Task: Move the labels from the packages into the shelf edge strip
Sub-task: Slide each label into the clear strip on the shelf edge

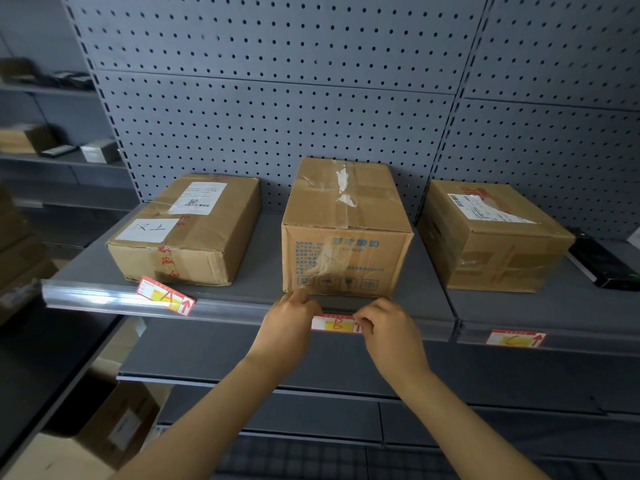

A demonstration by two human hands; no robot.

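Three cardboard packages stand on a grey shelf: a flat left box (pixel 187 230), a taller middle box (pixel 346 230) and a right box (pixel 491 237). A clear edge strip (pixel 104 299) runs along the shelf front. The red-and-yellow label "B" (pixel 334 323) sits in the strip below the middle box. My left hand (pixel 291 323) pinches its left end and my right hand (pixel 388 327) pinches its right end. Label "A" (pixel 166 296) lies tilted on the shelf edge below the left box. Label "C" (pixel 516 338) sits in the strip under the right box.
A grey pegboard wall (pixel 311 98) backs the shelf. A black device (pixel 606 268) lies at the far right of the shelf. More boxes (pixel 104 427) stand on the floor at lower left, and side shelves (pixel 52 157) at left hold small items.
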